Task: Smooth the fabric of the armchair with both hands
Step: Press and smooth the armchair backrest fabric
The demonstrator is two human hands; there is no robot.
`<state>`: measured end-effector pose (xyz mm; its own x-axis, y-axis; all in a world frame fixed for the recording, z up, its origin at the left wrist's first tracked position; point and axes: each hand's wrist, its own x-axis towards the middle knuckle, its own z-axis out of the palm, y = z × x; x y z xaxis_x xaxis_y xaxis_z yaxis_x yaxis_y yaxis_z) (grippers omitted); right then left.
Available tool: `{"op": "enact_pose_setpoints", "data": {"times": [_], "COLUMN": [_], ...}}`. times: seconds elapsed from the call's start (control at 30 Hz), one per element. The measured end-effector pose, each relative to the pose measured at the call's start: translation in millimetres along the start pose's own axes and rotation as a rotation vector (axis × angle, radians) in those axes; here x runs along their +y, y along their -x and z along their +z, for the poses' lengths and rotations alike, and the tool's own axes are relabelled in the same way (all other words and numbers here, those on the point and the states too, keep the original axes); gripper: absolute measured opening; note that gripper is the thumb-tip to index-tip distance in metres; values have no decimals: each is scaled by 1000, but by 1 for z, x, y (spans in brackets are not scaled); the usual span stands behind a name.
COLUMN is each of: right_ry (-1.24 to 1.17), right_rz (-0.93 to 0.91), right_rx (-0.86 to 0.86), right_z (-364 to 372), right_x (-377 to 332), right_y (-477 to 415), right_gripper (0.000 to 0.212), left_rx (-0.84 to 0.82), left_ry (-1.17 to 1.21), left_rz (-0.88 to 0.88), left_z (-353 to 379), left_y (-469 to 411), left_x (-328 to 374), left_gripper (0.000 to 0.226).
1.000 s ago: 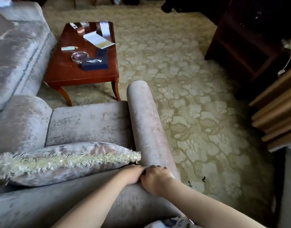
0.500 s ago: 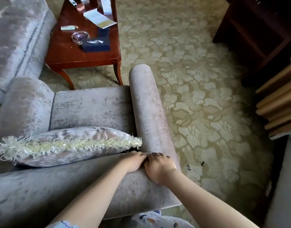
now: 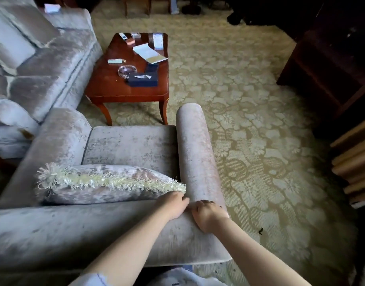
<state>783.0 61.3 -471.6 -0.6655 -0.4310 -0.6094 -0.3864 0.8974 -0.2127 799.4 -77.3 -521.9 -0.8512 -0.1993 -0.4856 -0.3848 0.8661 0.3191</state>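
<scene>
Velvet, pale and silvery, covers the armchair (image 3: 74, 230), and the top of its back lies right under your forearms. Both your hands rest on it at the corner where the back meets the right armrest (image 3: 195, 153).

Over the last second they have hardly travelled and are at the same corner as before. What differs is that they were knuckle to knuckle then, and now a thin strip of velvet shows between them. I read that as the start of a parting stroke, or just a local press, so little of the chair has been smoothed. The long stretch of back off to your left, mottled with dark patches, probably remains to be done.

Your left hand (image 3: 173, 206) lies flat, with relaxed fingers reaching over the front edge. Its fingertips are just beside the fringe of the cushion (image 3: 107, 182). Your right hand (image 3: 208, 215) has its fingers bent, tips down on the fabric. I cannot tell whether it pinches a fold or only presses.

Beyond the cushion is the seat (image 3: 128, 143). Further on stand the coffee table (image 3: 115, 87) and the sofa (image 3: 43, 65).
</scene>
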Motion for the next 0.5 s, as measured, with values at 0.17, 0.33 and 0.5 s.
{"op": "enact_pose_setpoints", "data": {"times": [0.17, 0.33, 0.5], "right_ry": [114, 225, 200], "right_rz": [30, -23, -189], "right_rx": [-48, -79, -98], "right_z": [-1, -16, 6], "right_x": [-2, -37, -132], "right_y": [-8, -24, -16], "right_gripper": [42, 37, 41], "left_rx": [6, 104, 122], "left_ry": [-10, -64, -123], "left_rz": [-79, -105, -314], "left_z": [-4, -23, -50], "left_y": [16, 59, 114], "left_x": [-10, -67, -166], "left_gripper": [53, 61, 71]}}
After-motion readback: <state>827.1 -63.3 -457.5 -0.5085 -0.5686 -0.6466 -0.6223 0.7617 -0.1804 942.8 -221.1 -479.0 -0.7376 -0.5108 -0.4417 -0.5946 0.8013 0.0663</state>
